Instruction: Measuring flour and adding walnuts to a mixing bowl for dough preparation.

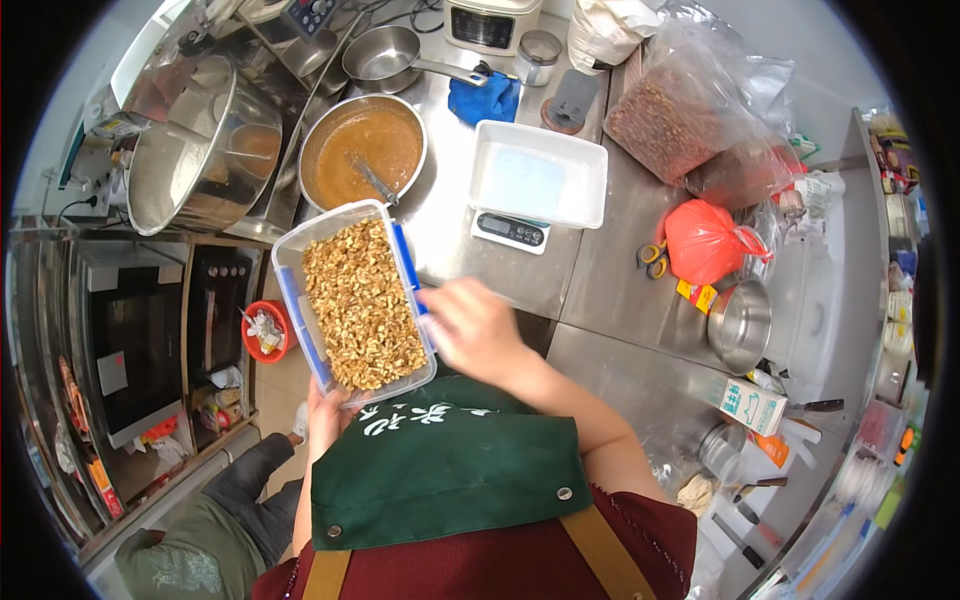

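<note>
A clear plastic container [297, 293] with blue side clips is filled with chopped walnut pieces [362, 305]. It is in front of my body, and no lid covers it. My left hand [326, 412] grips its near left corner from below, the fingers partly hidden by the box. Blurred by motion, my right hand [472, 328] is at the container's right side, fingertips by a blue clip [408, 258]; I cannot make out whether they press it. Just beyond the container stands a metal bowl [310, 160] of brown batter [380, 140] with a utensil [372, 180] in it.
A white tub [590, 185] rests on a digital scale [510, 232]. Farther back is a saucepan [382, 58]. On the right lie scissors [652, 261], a red plastic bag [705, 240] and a steel bowl [740, 325]. A large mixing bowl [160, 190] and a seated person [215, 520] are at left.
</note>
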{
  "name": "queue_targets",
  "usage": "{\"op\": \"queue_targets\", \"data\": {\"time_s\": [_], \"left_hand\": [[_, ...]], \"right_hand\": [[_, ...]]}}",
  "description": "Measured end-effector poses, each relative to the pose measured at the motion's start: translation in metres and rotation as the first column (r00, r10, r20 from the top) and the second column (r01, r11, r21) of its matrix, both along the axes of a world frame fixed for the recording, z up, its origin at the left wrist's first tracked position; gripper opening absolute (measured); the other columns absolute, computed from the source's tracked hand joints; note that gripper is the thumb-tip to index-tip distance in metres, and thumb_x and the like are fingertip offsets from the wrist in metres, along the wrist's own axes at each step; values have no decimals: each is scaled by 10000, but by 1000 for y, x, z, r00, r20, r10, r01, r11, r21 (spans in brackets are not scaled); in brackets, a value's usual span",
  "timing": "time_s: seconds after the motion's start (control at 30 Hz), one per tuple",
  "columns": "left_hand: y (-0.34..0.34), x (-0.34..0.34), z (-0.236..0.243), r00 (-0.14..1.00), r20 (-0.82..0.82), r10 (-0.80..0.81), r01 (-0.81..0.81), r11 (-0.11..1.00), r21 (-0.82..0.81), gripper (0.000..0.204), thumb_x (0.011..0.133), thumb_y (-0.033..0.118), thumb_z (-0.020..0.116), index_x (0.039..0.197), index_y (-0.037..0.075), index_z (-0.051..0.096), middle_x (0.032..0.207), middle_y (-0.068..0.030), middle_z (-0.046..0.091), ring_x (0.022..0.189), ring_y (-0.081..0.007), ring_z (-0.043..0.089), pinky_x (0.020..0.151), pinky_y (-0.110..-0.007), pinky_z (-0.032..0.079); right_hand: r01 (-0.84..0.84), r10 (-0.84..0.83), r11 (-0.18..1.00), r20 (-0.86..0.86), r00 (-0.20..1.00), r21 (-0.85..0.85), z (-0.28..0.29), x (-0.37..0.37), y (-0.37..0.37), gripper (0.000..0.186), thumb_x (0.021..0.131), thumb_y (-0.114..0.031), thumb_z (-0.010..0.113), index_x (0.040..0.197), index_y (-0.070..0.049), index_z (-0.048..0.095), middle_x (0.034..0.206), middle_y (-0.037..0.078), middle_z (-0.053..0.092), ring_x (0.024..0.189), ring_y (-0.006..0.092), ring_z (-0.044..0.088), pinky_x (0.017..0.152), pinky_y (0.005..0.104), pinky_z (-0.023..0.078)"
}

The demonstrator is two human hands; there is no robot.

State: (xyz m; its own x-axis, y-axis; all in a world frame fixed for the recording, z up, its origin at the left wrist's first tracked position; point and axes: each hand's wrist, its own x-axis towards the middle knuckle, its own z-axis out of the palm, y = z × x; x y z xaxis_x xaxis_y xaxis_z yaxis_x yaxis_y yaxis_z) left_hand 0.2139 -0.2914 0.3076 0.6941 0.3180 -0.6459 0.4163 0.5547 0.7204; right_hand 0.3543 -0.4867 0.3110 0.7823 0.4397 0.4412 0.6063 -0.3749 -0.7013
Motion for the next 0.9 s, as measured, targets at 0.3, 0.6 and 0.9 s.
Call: {"op": "queue_targets", "data": {"time_s": [0.3,0.6,0.9], "left_hand": [[-11,5,-7,997,-30,-73,72,997,-21,500,689,-71,351,1169,61,303,1045,-122,464,812,-218,538,685,-336,484],[-11,5,-13,995,-32,-93,92,995,-32,490,677,-67,327,1153,51,303,1033,-129,468,803,-229,549,697,-341,488],[-12,8,-18,994,-6,-109,109,994,-25,490,669,-87,331,1140,45,304,1035,-135,468,804,-237,552,697,-351,488]], "right_hand": [[-429,322,617,-286,903,-660,-3,3,82,911,441,-347,767,1202,-70,350,1223,194,291,1118,344,295,829,468,319],[-487,366,733,-327,871,-475,-24,-17,83,381,557,-174,668,903,-72,548,1051,163,405,922,302,449,664,373,453],[-378,330,917,-290,898,-127,-29,-4,67,225,596,-62,586,816,-66,541,882,131,471,757,296,515,623,364,451]]}}
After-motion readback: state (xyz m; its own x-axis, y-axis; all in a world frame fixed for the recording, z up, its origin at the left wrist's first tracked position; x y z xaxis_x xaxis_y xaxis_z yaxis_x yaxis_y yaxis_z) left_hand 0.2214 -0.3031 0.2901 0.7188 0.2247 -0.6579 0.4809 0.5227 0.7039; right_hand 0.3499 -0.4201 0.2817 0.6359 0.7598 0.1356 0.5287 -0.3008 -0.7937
